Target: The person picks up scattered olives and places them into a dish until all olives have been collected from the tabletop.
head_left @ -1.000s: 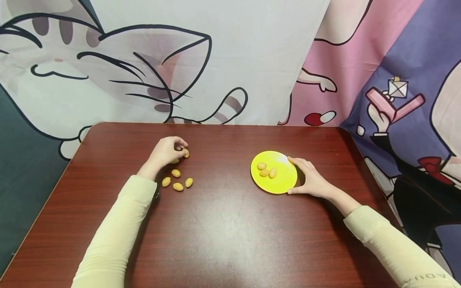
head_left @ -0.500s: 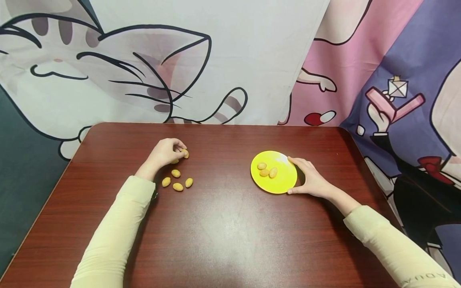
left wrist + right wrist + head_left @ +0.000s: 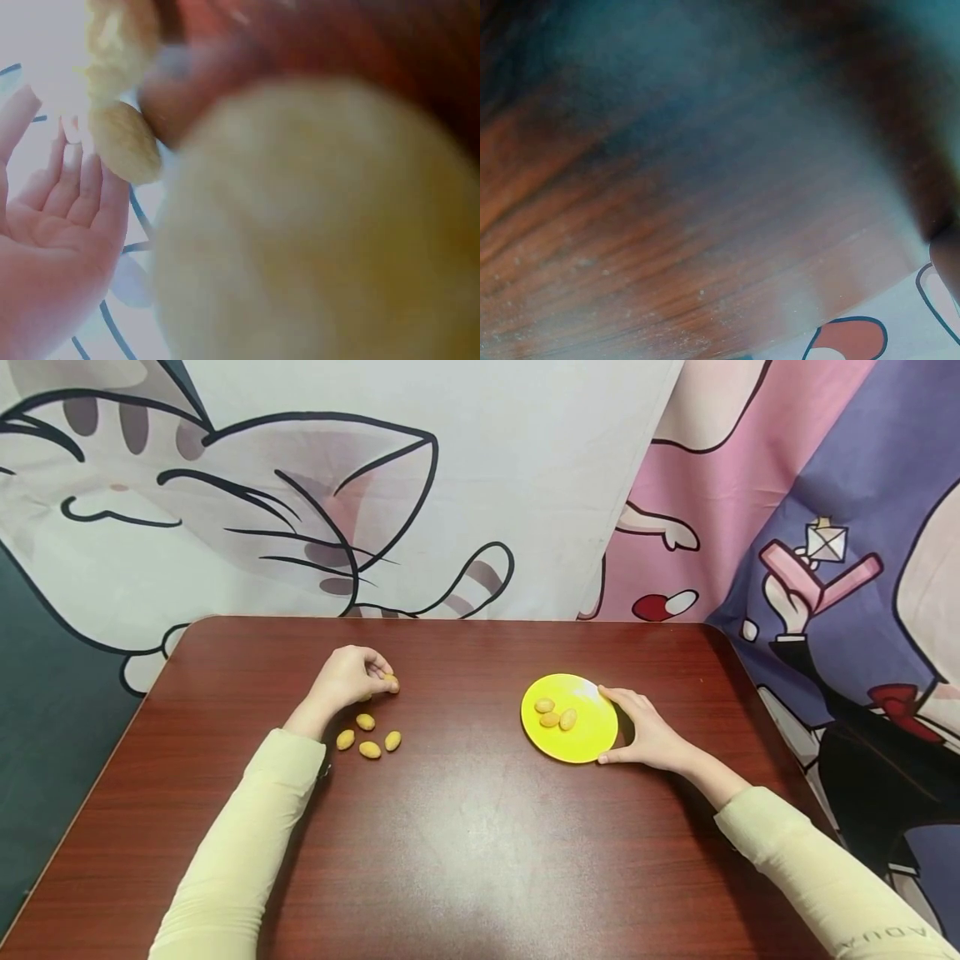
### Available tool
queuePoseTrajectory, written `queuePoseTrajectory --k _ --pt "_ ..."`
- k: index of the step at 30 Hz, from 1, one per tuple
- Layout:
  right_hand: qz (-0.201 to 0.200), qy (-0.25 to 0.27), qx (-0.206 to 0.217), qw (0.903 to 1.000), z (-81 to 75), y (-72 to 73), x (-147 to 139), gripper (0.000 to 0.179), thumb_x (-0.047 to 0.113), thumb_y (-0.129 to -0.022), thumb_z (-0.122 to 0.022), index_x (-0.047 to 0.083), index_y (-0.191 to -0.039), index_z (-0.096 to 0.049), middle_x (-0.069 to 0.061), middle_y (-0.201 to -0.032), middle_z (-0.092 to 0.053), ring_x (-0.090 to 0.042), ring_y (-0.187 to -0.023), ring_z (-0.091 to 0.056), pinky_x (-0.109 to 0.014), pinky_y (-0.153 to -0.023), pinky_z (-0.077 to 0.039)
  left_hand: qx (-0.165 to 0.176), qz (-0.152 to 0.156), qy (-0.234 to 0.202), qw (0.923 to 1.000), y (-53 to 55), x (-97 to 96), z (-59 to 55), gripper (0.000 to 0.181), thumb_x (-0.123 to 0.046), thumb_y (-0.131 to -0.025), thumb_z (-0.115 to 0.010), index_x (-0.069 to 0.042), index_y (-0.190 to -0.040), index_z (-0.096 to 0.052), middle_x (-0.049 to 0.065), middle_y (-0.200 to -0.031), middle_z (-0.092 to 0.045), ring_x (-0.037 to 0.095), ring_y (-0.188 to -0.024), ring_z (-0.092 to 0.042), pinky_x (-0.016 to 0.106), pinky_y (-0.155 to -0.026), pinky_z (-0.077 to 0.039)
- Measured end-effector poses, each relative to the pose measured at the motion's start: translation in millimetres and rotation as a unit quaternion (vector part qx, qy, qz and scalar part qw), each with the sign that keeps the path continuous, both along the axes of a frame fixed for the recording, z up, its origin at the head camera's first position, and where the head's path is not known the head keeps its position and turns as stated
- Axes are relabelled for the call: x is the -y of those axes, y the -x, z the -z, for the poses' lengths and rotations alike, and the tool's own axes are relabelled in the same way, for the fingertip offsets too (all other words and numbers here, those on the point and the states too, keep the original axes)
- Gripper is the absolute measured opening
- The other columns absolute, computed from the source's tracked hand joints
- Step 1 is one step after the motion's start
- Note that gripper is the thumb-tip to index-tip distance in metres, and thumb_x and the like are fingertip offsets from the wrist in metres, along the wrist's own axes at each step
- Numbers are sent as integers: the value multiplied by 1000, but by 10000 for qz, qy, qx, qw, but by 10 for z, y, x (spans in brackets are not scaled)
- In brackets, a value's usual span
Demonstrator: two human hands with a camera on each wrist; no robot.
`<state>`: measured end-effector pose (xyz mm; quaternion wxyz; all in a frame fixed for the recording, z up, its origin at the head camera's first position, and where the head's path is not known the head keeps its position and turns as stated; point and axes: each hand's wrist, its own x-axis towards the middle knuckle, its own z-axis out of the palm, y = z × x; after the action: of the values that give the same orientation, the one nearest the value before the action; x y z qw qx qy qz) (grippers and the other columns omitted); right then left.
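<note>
In the head view my left hand (image 3: 351, 678) pinches an oval tan-yellow nut-like piece (image 3: 392, 680) between thumb and fingers at the table's far left. Another such piece (image 3: 366, 697) lies partly hidden under that hand. Several loose pieces (image 3: 365, 722) lie just nearer on the table. To the right, my right hand (image 3: 651, 737) holds the right rim of a round yellow plate (image 3: 588, 739), thumb at the near side and fingers at the far side. Three pieces (image 3: 567, 720) lie on the plate. The left wrist view shows rough-surfaced pieces (image 3: 126, 142) close up, one large and blurred.
The brown wooden table (image 3: 465, 843) has rounded far corners. Behind it hangs a printed cloth (image 3: 525, 485) with cartoon figures, against the far edge. The right wrist view shows mostly blurred tabletop (image 3: 667, 262) and a bit of the cloth.
My left hand's fingertips have shifted slightly right with the piece, and the thumb covers more of it. The right hand and the plate keep their place.
</note>
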<state>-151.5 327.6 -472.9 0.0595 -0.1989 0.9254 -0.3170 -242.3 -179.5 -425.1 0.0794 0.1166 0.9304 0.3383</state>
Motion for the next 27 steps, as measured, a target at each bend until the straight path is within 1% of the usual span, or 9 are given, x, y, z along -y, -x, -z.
queuePoseTrajectory --k 6,12,16,21,27 --pt "13 13 10 10000 -7 -5 11 116 30 -69 -101 1 -161 -37 -26 -158 -43 -47 -145 -34 -71 -116 -30 -268 -13 -341 9991 -21 -151 -47 20 -18 -85 -90 -5 -95 -79 10 -88 -77 20 -78 -67 27 -72 -51" --pt "32 11 17 10000 -14 -3 17 116 31 -69 -101 2 -162 -37 -25 -158 -43 -46 -145 -34 -71 -116 -31 -447 4 -671 9967 -51 -350 -84 20 -18 -85 -90 -5 -97 -79 11 -90 -78 22 -83 -72 24 -75 -53" --pt "35 3 65 10000 -9 5 13 117 31 -70 -100 3 -162 -36 -25 -159 -42 -46 -146 -33 -71 -116 -30 -480 56 -903 9947 -65 -501 -87 19 -16 -86 -90 -5 -99 -80 12 -92 -79 24 -85 -73 27 -78 -55" --pt "42 -11 102 9999 1 13 15 117 30 -69 -100 2 -163 -35 -25 -160 -41 -46 -147 -33 -71 -117 -30 -450 99 -1070 9932 -87 -721 -71 20 -15 -86 -89 -5 -100 -79 12 -94 -78 24 -87 -73 31 -80 -57" --pt "31 -9 65 10000 -6 3 5 117 30 -69 -100 2 -162 -36 -26 -159 -42 -47 -146 -33 -72 -116 -30 -409 307 -1271 9906 -97 -1008 -43 18 -13 -87 -89 -5 -100 -79 11 -94 -79 24 -87 -74 34 -83 -60"
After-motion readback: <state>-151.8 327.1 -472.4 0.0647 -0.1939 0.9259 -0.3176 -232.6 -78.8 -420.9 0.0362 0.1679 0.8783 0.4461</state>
